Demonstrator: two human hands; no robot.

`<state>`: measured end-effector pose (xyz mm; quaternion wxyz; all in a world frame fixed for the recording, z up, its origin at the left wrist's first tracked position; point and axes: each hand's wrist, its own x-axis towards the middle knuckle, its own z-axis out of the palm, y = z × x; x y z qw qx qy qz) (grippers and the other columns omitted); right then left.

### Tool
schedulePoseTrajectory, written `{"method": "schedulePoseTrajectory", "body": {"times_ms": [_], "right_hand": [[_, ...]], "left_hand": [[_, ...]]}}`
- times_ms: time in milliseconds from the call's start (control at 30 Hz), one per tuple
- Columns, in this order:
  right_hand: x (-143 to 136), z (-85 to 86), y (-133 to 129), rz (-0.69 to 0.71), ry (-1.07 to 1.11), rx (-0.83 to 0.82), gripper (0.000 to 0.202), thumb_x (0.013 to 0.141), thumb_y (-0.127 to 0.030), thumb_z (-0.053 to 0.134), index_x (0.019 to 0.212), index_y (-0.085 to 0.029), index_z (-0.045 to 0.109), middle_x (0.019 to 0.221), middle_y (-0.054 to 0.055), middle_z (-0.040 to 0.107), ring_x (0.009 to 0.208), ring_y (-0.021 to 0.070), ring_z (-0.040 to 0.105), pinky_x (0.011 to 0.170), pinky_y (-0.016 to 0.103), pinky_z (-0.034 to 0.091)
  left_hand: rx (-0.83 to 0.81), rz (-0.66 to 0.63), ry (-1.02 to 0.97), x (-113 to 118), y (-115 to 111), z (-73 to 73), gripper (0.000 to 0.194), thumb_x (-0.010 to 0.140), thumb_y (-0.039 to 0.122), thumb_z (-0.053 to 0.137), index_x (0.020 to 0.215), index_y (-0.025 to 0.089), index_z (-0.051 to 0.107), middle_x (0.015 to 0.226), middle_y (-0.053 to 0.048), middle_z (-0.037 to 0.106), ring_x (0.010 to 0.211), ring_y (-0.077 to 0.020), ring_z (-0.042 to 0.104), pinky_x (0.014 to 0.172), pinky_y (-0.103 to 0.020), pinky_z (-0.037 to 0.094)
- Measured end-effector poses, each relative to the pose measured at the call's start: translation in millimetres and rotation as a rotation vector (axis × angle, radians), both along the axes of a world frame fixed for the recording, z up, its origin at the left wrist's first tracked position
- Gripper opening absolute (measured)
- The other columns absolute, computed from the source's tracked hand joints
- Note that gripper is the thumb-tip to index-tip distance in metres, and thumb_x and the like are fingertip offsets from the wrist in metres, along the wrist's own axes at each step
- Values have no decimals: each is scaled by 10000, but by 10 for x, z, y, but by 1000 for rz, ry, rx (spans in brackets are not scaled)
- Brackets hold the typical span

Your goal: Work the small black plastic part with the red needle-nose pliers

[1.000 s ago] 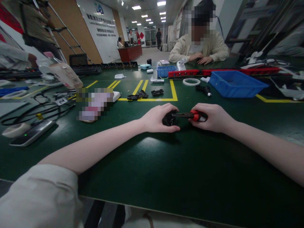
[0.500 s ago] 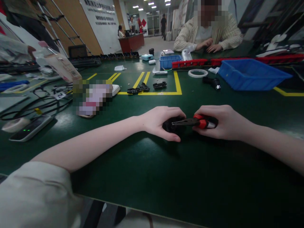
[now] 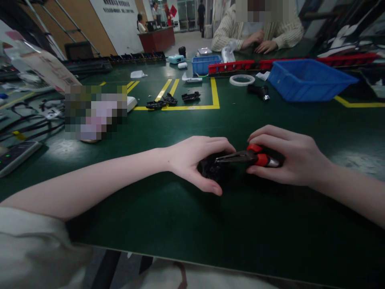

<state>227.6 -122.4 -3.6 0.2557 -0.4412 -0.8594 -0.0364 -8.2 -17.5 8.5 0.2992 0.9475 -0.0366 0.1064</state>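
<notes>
Near edge: open tabletop [image 3: 192, 228] along the person's side; passage available.
Middle: obstructed; pliers [image 3: 240, 156] span from the right hand [image 3: 284, 154] to the black part [image 3: 209, 167] in the left hand [image 3: 189, 158].
Beyond hands: open strip to the yellow tape [image 3: 197, 107]; low black pieces [image 3: 191, 96] lie at and behind it.
Far right: blue bin [image 3: 306, 86] walls block; black fitting [image 3: 256, 92] near its left.
Left side: phone [image 3: 98, 114], cables [image 3: 33, 132] and tilted bottle [image 3: 49, 66] restrict reach; gap available between phone and left forearm [image 3: 90, 176].
</notes>
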Motion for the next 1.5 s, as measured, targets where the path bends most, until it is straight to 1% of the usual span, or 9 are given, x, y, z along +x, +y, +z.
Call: {"method": "schedulePoseTrajectory", "body": {"times_ms": [100,233,467,567,700,933,1133,1333,1500], "right_hand": [[2,1,7,-6,-35,85,255,806,-470,604,901,-236,569,869,62,619,735,222,604,603,357,486],[42,6,18,-57,-101,121,221,789,-444,612,891,-249,584,852,61,635,729,244,602,609,388,483],[55,21,38,18,-177,244,222,789,-396,632,919,-236,549,838,85,631,713,242,616,573,380,506],[55,30,43,38,-195,269,223,796,-386,626,931,-234,535,829,82,631,705,235,616,561,369,503],[48,32,57,42,-203,268,213,803,-375,618,919,-220,528,823,90,625,696,229,607,558,366,500],[37,17,46,-13,-136,192,183,808,-427,583,888,-266,553,824,65,628,710,243,613,575,390,486],[55,13,54,-12,-134,198,216,793,-413,623,913,-247,553,841,68,623,721,233,610,583,371,487],[57,24,66,29,-159,251,227,792,-357,656,901,-187,553,817,71,613,689,196,599,560,322,487],[68,14,63,20,-155,235,240,785,-368,659,918,-199,552,840,70,614,712,205,606,569,326,488]], "left_hand": [[-8,-19,-3,-3,18,-3,640,736,668,608,1110,154,537,1045,-100,608,865,-225,597,737,-305,450],[-15,-8,3,-11,17,-6,620,737,667,603,1102,169,546,1048,-100,612,881,-236,598,747,-308,449],[-25,9,11,-16,6,-7,634,749,700,563,1095,169,558,1049,-97,607,904,-234,597,766,-300,451],[-20,-8,5,-12,14,-4,616,757,678,573,1093,162,557,1051,-100,606,902,-231,596,760,-296,450],[-22,11,24,-5,17,-1,631,747,688,570,1088,158,558,1053,-108,607,899,-239,595,754,-302,453],[-46,50,19,-5,0,1,682,739,740,533,1093,157,558,1057,-108,607,902,-236,599,759,-305,457],[-46,10,-28,-8,15,-15,607,775,658,567,1098,144,545,1057,-106,603,881,-223,592,732,-296,451],[-76,4,-47,-6,32,-31,601,747,616,627,1091,131,547,1050,-110,607,876,-217,585,731,-292,449],[-74,7,-44,-3,29,-25,601,748,617,626,1092,130,549,1054,-111,604,877,-217,582,737,-297,450]]}}
